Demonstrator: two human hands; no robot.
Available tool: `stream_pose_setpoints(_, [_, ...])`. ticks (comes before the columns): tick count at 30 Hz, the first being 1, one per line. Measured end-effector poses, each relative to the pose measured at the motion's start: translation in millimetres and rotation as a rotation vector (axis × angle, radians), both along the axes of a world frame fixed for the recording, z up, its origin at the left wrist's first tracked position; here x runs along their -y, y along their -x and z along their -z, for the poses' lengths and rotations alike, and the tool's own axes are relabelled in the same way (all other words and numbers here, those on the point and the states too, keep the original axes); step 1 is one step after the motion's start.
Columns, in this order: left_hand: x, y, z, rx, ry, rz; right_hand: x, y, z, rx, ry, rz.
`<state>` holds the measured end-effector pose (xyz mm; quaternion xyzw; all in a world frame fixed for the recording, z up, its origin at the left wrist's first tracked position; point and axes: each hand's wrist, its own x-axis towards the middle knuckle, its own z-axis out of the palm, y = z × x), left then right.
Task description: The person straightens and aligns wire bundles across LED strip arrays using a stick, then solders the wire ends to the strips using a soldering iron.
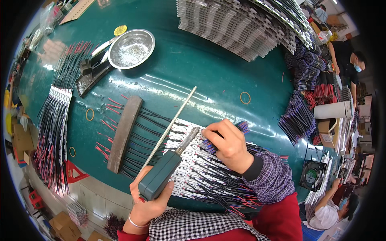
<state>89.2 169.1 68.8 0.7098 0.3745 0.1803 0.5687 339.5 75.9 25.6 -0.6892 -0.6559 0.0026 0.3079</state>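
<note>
My left hand (155, 201) is closed around the dark green handle of a soldering iron (161, 174). Its metal tip points up and right, over white circuit board strips (183, 160). A thin pale rod (171, 126), which looks like solder, runs up from the fingers of the same hand. My right hand (231, 148) pinches a bundle of black wires with purple ends (210, 145) at the upper right edge of the strips, close to the iron's tip. Black wires with red ends (155, 136) extend left from the strips beneath a brown bar (125, 134).
Farther back stands a metal bowl (132, 49) with silvery bits, beside a dark metal stand (91, 78). Wired strips (54, 124) lie at left. Stacked boards (229, 28) fill the back; wire bundles (297, 118) and a fan (313, 175) are at right. Other people work beyond.
</note>
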Motion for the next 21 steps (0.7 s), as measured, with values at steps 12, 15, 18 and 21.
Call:
stream_pose_setpoints(12, [-1, -5, -3, -0.034, -0.066, 0.033, -3, 5, -2, 0.143, -0.008, -0.009])
stream_pose_setpoints(15, [-1, -4, -4, -0.028, -0.084, 0.011, -3, 4, -1, 0.150, -0.001, -0.006])
stream_pose_setpoints(18, [2, 6, -2, -0.021, -0.013, -0.044, -3, 6, -1, 0.137, 0.001, -0.012])
stream_pose_setpoints(21, [2, 8, -1, -0.055, -0.039, -0.009, -3, 6, -1, 0.118, 0.001, -0.004])
